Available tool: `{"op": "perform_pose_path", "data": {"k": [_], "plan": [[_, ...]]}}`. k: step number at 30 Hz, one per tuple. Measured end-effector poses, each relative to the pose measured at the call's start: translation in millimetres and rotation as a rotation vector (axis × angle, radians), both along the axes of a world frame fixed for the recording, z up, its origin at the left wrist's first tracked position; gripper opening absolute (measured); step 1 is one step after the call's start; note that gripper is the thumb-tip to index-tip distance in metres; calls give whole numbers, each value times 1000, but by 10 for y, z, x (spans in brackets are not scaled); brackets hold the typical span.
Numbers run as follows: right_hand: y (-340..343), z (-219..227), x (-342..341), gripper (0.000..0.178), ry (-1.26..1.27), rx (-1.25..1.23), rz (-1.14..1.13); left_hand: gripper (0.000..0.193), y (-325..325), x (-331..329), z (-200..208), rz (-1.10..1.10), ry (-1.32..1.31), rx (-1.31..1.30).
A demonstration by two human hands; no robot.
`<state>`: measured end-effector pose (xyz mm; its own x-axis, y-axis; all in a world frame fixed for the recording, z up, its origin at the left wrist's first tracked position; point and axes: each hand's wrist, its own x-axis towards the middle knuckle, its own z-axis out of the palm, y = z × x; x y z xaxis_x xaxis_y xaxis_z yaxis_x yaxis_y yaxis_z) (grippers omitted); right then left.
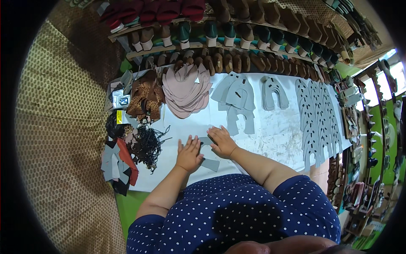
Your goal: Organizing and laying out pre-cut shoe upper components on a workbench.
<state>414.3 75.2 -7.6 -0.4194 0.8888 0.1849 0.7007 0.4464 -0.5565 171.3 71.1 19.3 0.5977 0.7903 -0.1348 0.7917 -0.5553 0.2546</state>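
1. Spreading across the middle of the view, the white counter [270,135] carries stacks of cut shoe parts, and its bare surface shows grey smudges toward the right.
2. Behind the counter, two wooden shelves [190,44] hold rows of heeled shoes on lasts in brown, teal and red.
3. A long overlapping row of grey perforated cut pieces [317,122] lies along the right side of the counter.
4. A fanned stack of pink cut pieces [188,91] sits at the back left, with leopard-print pieces [146,99] just beside it on the left.
5. Grey upper pieces [237,99] lie in a loose pile at the back centre, with a smaller stack of grey arch-shaped pieces [274,93] to their right.
6. A tangle of black cords [148,144] and scraps in grey, black and orange [118,165] sit at the left edge.
7. The left hand [189,154] lies open, palm down, fingers spread flat.
8. The right hand [222,142] is also open and flat, pressing down.
9. The grey flat cut piece [210,164] is thin and matte; it lies on the counter near the front edge, under and between both hands, one end sticking out toward the person.
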Motion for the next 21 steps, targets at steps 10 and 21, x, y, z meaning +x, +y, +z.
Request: {"op": "perform_pose_path", "data": {"k": [10,21], "plan": [[-23,55,-15,63,-48,-25,32,103,-108,74,-96,0,13,-113],[1256,186,649,37,-122,72,-880,96,-93,56,-55,30,55,-106]]}}
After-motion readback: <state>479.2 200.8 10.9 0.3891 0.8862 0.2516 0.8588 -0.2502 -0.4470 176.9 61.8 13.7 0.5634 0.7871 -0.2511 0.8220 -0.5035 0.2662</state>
